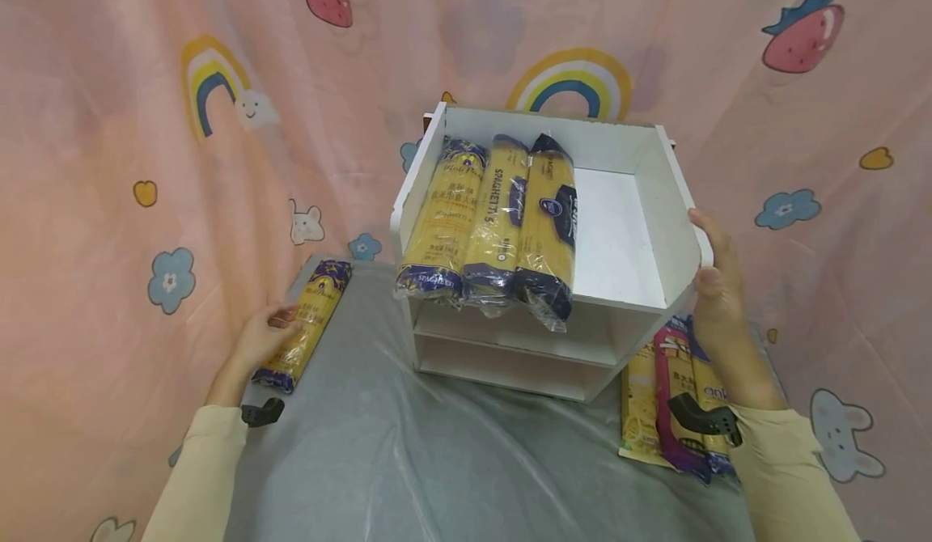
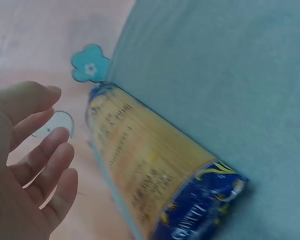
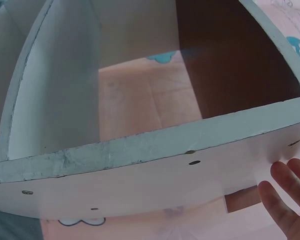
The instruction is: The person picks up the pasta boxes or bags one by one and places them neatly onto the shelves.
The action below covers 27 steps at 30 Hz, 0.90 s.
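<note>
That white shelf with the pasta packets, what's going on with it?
A person is at a grey-covered table with a white shelf unit. Three spaghetti packets lie side by side on its top level, ends overhanging the front edge. The right hand rests against the shelf's right side panel. The left hand, fingers relaxed, is at another spaghetti packet lying by the table's left edge. More packets lie right of the shelf.

Pink cloth backdrop [image 1: 109, 121] all around, printed with rainbows [image 1: 211, 81], strawberries [image 1: 804, 36], blue flowers [image 1: 171, 279], small yellow hearts [image 1: 876, 158] and white rabbits [image 1: 845, 437]. Below, a grey table [image 1: 408, 461] under a creased clear plastic sheet. Soft, even light, without hard shadows.
</note>
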Available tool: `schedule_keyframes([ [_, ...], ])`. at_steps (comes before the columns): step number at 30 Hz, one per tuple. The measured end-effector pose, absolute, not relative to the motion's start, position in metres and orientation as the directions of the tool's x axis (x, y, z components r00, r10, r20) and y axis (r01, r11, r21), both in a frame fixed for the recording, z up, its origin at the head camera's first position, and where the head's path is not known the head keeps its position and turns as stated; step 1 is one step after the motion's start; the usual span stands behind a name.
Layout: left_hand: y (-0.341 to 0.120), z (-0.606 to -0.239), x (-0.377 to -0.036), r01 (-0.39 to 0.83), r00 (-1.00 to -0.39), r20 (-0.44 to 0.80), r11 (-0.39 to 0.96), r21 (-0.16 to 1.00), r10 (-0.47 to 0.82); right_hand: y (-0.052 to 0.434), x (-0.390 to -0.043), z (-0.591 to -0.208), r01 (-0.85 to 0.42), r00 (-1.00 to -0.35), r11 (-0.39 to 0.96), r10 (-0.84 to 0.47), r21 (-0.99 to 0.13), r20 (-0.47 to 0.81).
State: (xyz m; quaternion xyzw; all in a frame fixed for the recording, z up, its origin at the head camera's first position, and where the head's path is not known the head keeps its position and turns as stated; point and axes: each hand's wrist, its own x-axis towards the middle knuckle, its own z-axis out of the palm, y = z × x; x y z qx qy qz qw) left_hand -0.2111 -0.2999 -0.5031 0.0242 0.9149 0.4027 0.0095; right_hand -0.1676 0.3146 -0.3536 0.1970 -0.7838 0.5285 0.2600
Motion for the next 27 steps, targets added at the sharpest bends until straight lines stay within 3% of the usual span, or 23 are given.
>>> schedule_keyframes([
  [6,-0.305,-0.518,-0.211,0.036,-0.998,-0.009,0.686,0.727,0.062,0.314,-0.166,-0.352,-0.568,-0.795,0.386,-0.029,-0.727,0.606],
  [15,-0.308,-0.532,-0.204,-0.057,-0.989,-0.135,0.709,0.703,0.055,0.314,-0.169,-0.354,-0.591,-0.782,0.356,-0.031,-0.724,0.623],
  [27,-0.312,-0.542,-0.199,-0.119,-0.976,-0.216,0.745,0.656,0.034,0.315,-0.169,-0.356,-0.596,-0.777,0.356,-0.030,-0.720,0.628],
])
